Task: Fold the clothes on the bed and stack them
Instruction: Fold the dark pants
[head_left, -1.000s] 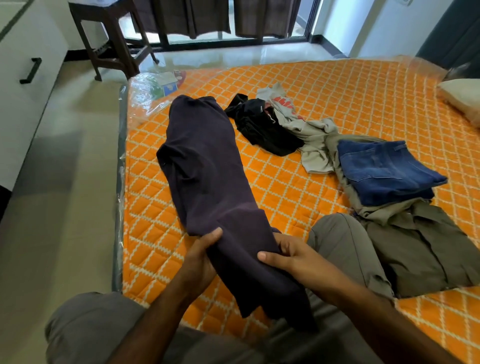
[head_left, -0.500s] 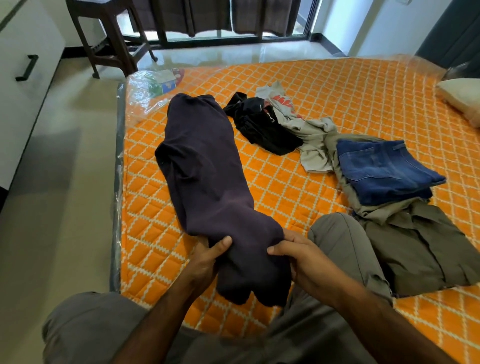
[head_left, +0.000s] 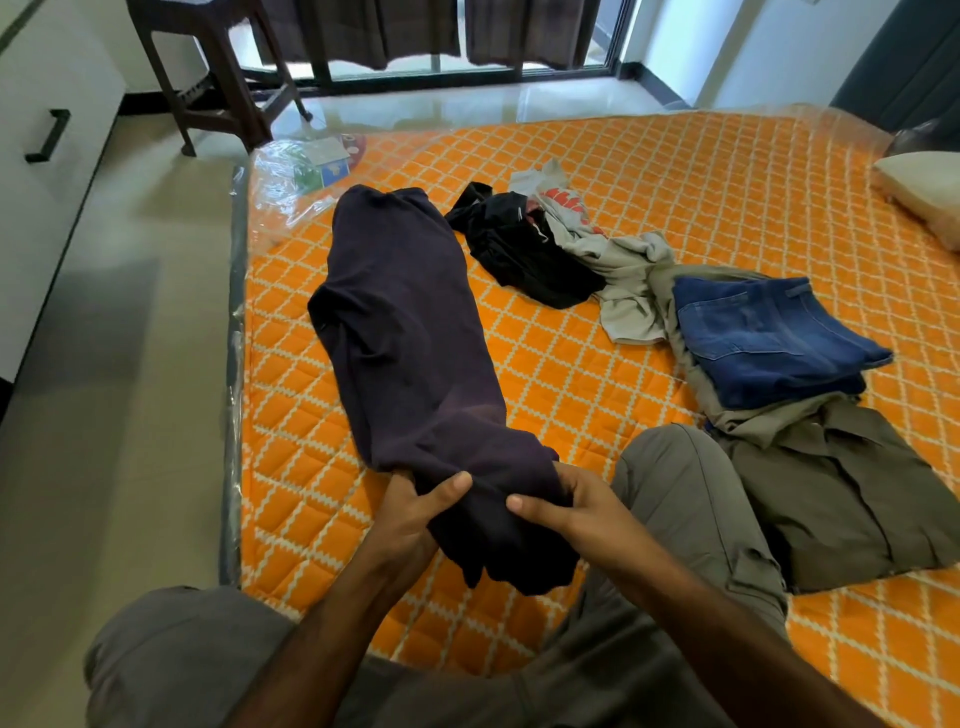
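Observation:
A long dark purple garment (head_left: 410, 332) lies lengthwise on the orange quilted bed (head_left: 597, 395). Its near end is bunched up, and my left hand (head_left: 415, 506) and my right hand (head_left: 571, 501) both grip it there, thumbs on top. To the right, folded blue jeans (head_left: 763, 338) sit on top of an olive shirt (head_left: 852, 493). A crumpled black garment (head_left: 524, 254) and a grey one with red print (head_left: 608, 249) lie further back in the middle.
The bed's left edge (head_left: 236, 364) drops to a pale tiled floor. A pillow (head_left: 924, 192) lies at the far right. A dark wooden chair (head_left: 218, 78) and white drawers (head_left: 47, 135) stand beyond. My grey-trousered knee (head_left: 685, 493) rests on the bed.
Both hands have gathered the purple garment's near end, pushing it up the bed so the loose tail has shortened and bunched between them.

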